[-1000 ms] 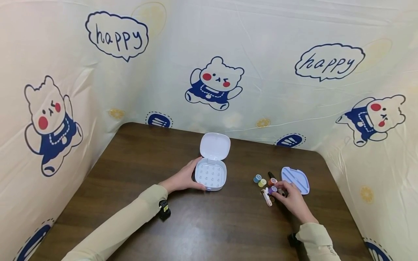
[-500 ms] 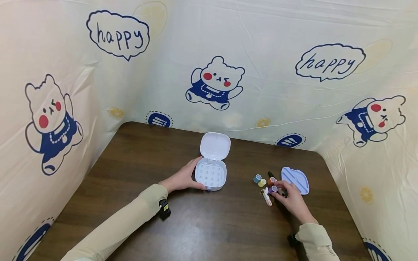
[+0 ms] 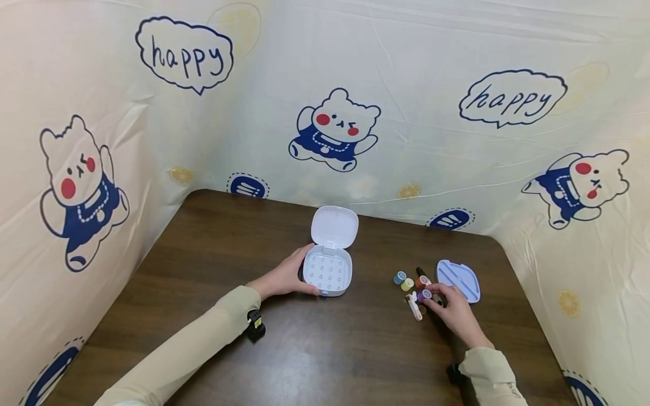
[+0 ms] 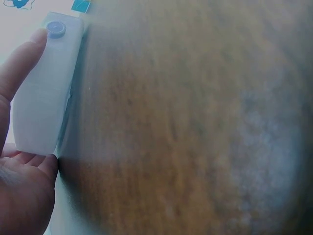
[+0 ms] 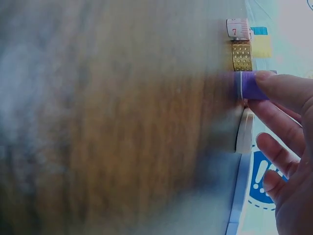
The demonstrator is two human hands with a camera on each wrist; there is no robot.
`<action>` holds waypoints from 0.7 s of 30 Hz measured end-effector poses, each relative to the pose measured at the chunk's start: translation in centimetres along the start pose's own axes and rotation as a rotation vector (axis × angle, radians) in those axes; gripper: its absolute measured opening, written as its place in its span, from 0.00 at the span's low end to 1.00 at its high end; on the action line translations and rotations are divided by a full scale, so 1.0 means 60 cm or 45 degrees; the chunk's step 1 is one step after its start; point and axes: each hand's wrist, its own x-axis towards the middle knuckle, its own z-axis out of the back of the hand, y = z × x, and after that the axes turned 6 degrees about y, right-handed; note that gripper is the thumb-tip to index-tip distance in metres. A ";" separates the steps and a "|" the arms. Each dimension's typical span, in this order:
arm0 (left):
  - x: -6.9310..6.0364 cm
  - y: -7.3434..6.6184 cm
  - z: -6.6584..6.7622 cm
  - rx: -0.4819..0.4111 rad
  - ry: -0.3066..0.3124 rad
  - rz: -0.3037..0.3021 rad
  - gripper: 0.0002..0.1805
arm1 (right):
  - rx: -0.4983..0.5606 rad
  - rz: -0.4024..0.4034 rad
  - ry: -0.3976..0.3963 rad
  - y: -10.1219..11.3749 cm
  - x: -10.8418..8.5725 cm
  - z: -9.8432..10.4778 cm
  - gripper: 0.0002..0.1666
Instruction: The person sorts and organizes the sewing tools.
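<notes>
My left hand (image 3: 284,277) holds the white sewing box (image 3: 327,270) by its left side. Its thumb lies by the round front button (image 4: 56,29), and the fingers reach round the back corner. The lid stands open, and rows of small pegs show inside. On the right, my right hand (image 3: 457,316) pinches a purple thread spool (image 5: 252,85) between thumb and fingers, low by the table. Close around it are an orange spool (image 3: 422,282), a yellow-green spool (image 3: 407,284), a blue spool (image 3: 399,277), a rolled tape measure (image 5: 237,29) and a gold thimble (image 5: 242,55).
A light blue tray (image 3: 459,281) with compartments lies just beyond my right hand. A black slim item (image 3: 422,273) is partly hidden behind the spools. Printed cloth (image 3: 416,113) hangs around the brown table (image 3: 244,237).
Almost nothing differs. Both hands keep their places on the sewing box and the purple thread spool; the head view shifts only very slightly.
</notes>
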 end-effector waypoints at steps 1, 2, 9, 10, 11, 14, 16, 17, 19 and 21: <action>0.000 0.000 0.000 0.002 0.004 0.003 0.69 | -0.002 0.005 -0.005 0.001 -0.001 0.001 0.16; -0.001 0.000 0.000 0.005 0.006 0.005 0.70 | -0.004 0.011 -0.010 0.003 -0.002 0.002 0.16; 0.000 -0.002 0.001 -0.014 -0.004 0.003 0.69 | 0.001 0.068 -0.059 0.017 -0.006 0.014 0.15; 0.001 -0.002 0.002 -0.014 -0.004 0.003 0.69 | -0.004 0.074 -0.066 0.019 -0.005 0.015 0.15; 0.001 -0.001 0.002 -0.014 -0.005 0.002 0.69 | -0.007 0.077 -0.074 0.021 -0.004 0.017 0.15; 0.002 0.000 0.002 -0.009 -0.009 -0.005 0.69 | -0.017 0.107 -0.092 0.026 -0.003 0.020 0.13; 0.002 0.000 0.002 -0.003 -0.012 -0.011 0.69 | -0.020 0.126 -0.107 0.030 -0.002 0.022 0.13; 0.002 0.001 0.002 -0.003 -0.013 -0.013 0.69 | -0.018 0.134 -0.111 0.032 -0.001 0.024 0.13; 0.002 0.002 0.002 -0.001 -0.011 -0.014 0.69 | -0.011 0.154 -0.118 0.036 0.001 0.025 0.13; 0.002 0.002 0.001 -0.005 -0.007 -0.011 0.69 | -0.018 0.169 -0.126 0.040 0.003 0.026 0.13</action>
